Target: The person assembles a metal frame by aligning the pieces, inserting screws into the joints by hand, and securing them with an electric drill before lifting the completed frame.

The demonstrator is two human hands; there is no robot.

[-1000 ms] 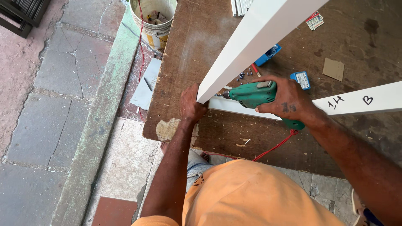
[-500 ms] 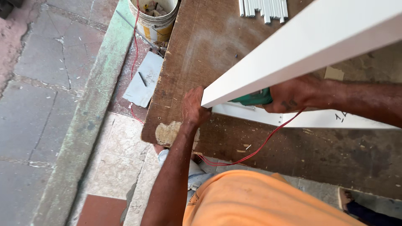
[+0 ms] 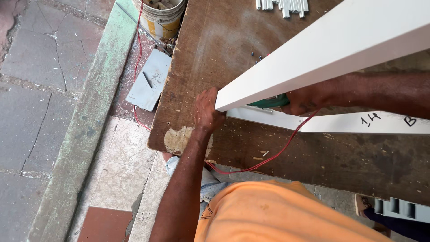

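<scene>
Head view: the person stands at the near edge of a worn brown workbench (image 3: 251, 49) and looks down over an orange shirt (image 3: 277, 215). The left hand (image 3: 207, 110) is closed against the near end of a long white board (image 3: 322, 54), its fingers hidden behind that end. The board's long axis runs from this hand up and away to the right, out of the picture, so the left hand is the nearer one to its end. Under it a second white strip (image 3: 340, 123) lies flat on the bench, running right, and bears black handwritten marks toward its far end. The right hand (image 3: 309, 98) grips a green power drill (image 3: 268, 102), mostly hidden beneath the raised board; the drill sits just right of the left hand, where the board's end meets the flat strip. A red cord (image 3: 268, 157) loops from the drill across the bench and drops over the near edge.

No printed package shows. At the far left corner stands a pale bucket (image 3: 161, 18) with a yellow patch on its side, a grey metal sheet (image 3: 150, 80) lies on the ground beside the bench, and a bundle of white strips (image 3: 282, 5) lies at the top edge.
</scene>
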